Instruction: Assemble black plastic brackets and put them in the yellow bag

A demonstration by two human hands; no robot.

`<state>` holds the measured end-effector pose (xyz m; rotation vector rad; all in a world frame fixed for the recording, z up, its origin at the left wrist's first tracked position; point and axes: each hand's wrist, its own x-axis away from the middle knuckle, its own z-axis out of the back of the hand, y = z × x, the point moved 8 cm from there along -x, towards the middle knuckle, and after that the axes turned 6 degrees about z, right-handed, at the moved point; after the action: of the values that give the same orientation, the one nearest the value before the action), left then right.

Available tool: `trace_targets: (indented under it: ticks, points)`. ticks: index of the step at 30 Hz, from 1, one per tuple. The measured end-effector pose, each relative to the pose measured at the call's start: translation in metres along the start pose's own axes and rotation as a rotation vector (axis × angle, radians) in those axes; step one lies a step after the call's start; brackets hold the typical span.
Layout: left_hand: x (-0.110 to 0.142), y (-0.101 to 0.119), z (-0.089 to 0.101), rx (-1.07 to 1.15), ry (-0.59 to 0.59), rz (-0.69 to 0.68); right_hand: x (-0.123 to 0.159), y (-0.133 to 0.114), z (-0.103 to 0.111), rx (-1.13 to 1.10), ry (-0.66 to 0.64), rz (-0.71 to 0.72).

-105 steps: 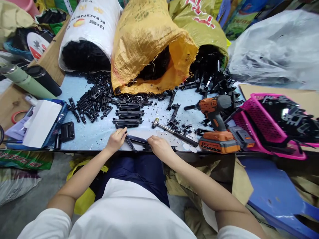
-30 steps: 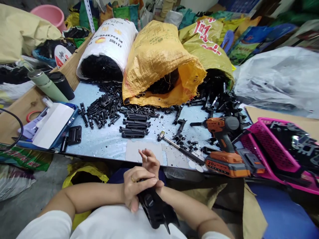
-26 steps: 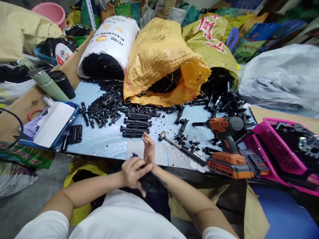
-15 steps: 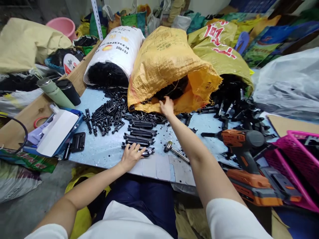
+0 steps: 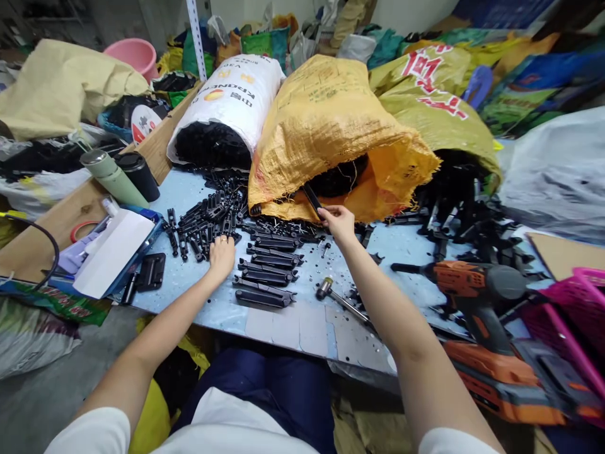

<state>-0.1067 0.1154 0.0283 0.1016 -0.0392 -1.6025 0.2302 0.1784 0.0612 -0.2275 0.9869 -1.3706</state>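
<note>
My right hand point(image 5: 338, 222) pinches the near end of a long black plastic part point(image 5: 312, 199) at the mouth of the orange woven sack point(image 5: 340, 120). On the left, my left hand point(image 5: 222, 255) reaches down onto the pile of small black parts point(image 5: 203, 217); its fingertips are among them, and what they grip, if anything, is hidden. Between my arms lies a column of several long black assembled parts point(image 5: 265, 294), set side by side on the blue tabletop. A small hammer point(image 5: 343, 297) lies right of that column, partly behind my right forearm.
An orange cordless drill point(image 5: 486, 296) stands at the right, beside a pink basket point(image 5: 567, 315). A white sack point(image 5: 227, 94) and an olive sack point(image 5: 425, 107) flank the orange one. Two bottles point(image 5: 111, 176) and a blue tray point(image 5: 142, 227) sit at the left.
A black assembly that was in my hands now lies at the near end of the column. My left hand moved from there to the small parts; my right hand drew a long part from the orange sack.
</note>
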Motion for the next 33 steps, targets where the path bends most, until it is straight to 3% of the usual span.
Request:
trace_targets:
  ticks: [3, 6, 9, 11, 14, 17, 20, 23, 26, 28, 33]
  points:
    - [-0.001, -0.002, -0.007, 0.021, -0.016, 0.012, 0.09, -0.013, 0.028, -0.122, -0.05, -0.096]
    - [0.014, -0.01, 0.001, 0.126, 0.007, -0.018, 0.185, -0.041, 0.06, -0.219, -0.233, -0.059]
    - [0.051, -0.016, 0.022, 0.329, 0.073, -0.123, 0.259, -0.067, 0.083, -0.097, -0.455, 0.053]
    - [0.082, -0.009, 0.033, 0.461, 0.038, -0.223, 0.287, -0.079, 0.083, 0.025, -0.56, 0.095]
    - [0.123, 0.017, 0.044, 0.602, -0.071, -0.363, 0.295, -0.101, 0.058, 0.177, -0.597, 0.186]
    - [0.149, 0.043, 0.056, 0.665, -0.08, -0.417, 0.284, -0.125, 0.022, 0.167, -0.585, 0.234]
    - [0.164, 0.059, 0.061, 0.727, -0.065, -0.352, 0.269, -0.133, 0.008, -0.1, -0.462, 0.03]
    - [0.178, 0.078, 0.055, 0.874, -0.144, -0.342, 0.268, -0.131, 0.0, -0.531, -0.355, -0.264]
    - [0.188, 0.091, 0.051, 0.979, -0.139, -0.349, 0.271, -0.133, -0.005, -0.753, -0.324, -0.374]
    - [0.192, 0.093, 0.052, 0.975, -0.1, -0.358, 0.268, -0.134, 0.001, -0.735, -0.322, -0.308]
    - [0.203, 0.095, 0.056, 0.888, -0.045, -0.439, 0.259, -0.146, 0.027, -0.433, -0.445, 0.056]
